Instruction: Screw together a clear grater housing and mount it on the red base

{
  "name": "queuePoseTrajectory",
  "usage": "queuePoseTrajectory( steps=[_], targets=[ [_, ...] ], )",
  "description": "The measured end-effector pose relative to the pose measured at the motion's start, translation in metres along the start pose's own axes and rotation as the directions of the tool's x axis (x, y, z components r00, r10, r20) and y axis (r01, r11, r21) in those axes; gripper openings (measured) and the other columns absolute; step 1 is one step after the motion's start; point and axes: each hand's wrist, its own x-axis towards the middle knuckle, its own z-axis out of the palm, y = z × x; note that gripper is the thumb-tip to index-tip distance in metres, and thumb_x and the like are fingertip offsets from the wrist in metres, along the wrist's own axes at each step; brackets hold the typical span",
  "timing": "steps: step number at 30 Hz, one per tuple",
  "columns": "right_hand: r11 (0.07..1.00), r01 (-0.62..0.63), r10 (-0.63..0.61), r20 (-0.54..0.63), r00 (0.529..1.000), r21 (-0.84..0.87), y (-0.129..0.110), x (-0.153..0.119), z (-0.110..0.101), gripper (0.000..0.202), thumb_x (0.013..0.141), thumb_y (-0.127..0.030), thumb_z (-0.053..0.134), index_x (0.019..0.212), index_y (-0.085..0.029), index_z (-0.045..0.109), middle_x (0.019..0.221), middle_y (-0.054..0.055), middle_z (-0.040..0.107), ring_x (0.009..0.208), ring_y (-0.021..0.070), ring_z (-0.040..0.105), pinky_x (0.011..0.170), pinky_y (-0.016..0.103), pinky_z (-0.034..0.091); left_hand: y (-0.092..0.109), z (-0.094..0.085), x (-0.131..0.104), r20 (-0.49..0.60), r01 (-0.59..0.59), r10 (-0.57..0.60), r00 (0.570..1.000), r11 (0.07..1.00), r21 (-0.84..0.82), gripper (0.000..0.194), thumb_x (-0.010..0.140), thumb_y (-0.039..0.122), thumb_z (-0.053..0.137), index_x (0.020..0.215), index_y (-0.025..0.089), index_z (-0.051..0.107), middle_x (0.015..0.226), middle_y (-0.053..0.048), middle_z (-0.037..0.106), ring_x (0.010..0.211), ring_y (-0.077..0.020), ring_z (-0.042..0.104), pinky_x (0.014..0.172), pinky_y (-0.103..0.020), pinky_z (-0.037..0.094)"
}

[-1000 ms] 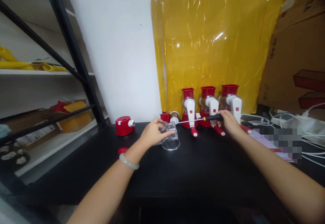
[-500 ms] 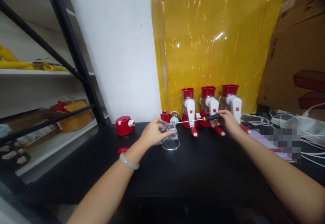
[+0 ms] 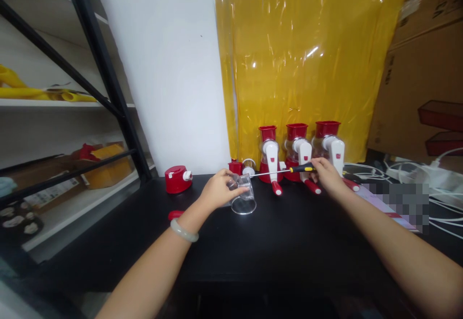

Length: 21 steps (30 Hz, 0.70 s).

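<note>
My left hand (image 3: 220,189) is closed around a clear plastic grater housing (image 3: 244,204), holding it on the black table with its round rim toward me. In my right hand (image 3: 325,170) is a screwdriver (image 3: 302,168) with a black and yellow handle, gripped near the end of the handle. Its long metal shaft points left and the tip meets the upper part of the clear housing; the exact contact spot is too small to make out. Beyond the housing are a small red part (image 3: 235,166) and a metal grater drum (image 3: 249,165).
Three red and white rotary graters (image 3: 270,157) stand along the back. A red base (image 3: 176,179) sits at the left, and a red handle (image 3: 175,215) lies partly behind my left wrist. White cables (image 3: 365,170) and a cardboard box (image 3: 408,92) are at the right.
The screwdriver handle has turned about its axis, so its yellow stripe now shows. My right fingers have shifted slightly; my left hand and the clear housing stay in place.
</note>
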Motion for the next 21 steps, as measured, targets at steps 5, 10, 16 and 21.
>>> queuePoseTrajectory(
  steps=[5, 10, 16, 21],
  targets=[
    [0.995, 0.03, -0.029, 0.009, 1.0, -0.096, -0.0008, -0.0022, -0.0008, 0.055, 0.081, -0.078, 0.061, 0.085, -0.023, 0.055, 0.051, -0.004, 0.057, 0.041, 0.0122, 0.048, 0.044, 0.025, 0.037, -0.0015, 0.0006, -0.0001, -0.009, -0.011, 0.011, 1.0, 1.0, -0.006, 0.041, 0.08, 0.059, 0.079, 0.074, 0.019, 0.072, 0.113, -0.011, 0.069, 0.098, -0.0261, 0.07, 0.094, -0.043, 0.055],
    [0.99, 0.025, -0.026, -0.008, 1.0, -0.139, -0.0003, -0.0004, -0.0012, 0.053, 0.082, -0.077, 0.06, 0.082, -0.025, 0.053, 0.052, -0.003, 0.056, 0.046, 0.0161, 0.055, 0.05, 0.03, 0.045, -0.0012, 0.0002, 0.0003, -0.012, -0.017, 0.016, 1.0, 1.0, -0.007, 0.04, 0.08, 0.058, 0.079, 0.074, 0.019, 0.072, 0.113, -0.011, 0.069, 0.098, -0.0256, 0.07, 0.094, -0.043, 0.056],
    [0.998, -0.002, 0.0, -0.037, 0.999, -0.056, 0.0044, 0.0032, 0.0001, 0.03, 0.089, -0.055, 0.058, 0.087, -0.025, 0.056, 0.064, -0.001, 0.063, 0.057, 0.019, 0.063, 0.06, 0.033, 0.053, -0.0025, 0.0006, 0.0006, -0.02, -0.026, 0.025, 0.999, 0.999, -0.021, 0.04, 0.08, 0.058, 0.08, 0.074, 0.02, 0.072, 0.112, -0.01, 0.07, 0.097, -0.0249, 0.071, 0.094, -0.042, 0.056],
    [0.991, -0.028, 0.03, -0.006, 1.0, 0.133, 0.0086, 0.0058, 0.0015, 0.014, 0.082, -0.036, 0.059, 0.092, -0.025, 0.058, 0.073, -0.001, 0.064, 0.061, 0.018, 0.064, 0.057, 0.032, 0.055, -0.0032, 0.0016, 0.0008, -0.021, -0.022, 0.022, 1.0, 1.0, -0.014, 0.04, 0.08, 0.058, 0.08, 0.075, 0.019, 0.073, 0.112, -0.01, 0.068, 0.098, -0.0252, 0.07, 0.094, -0.043, 0.056]
  ],
)
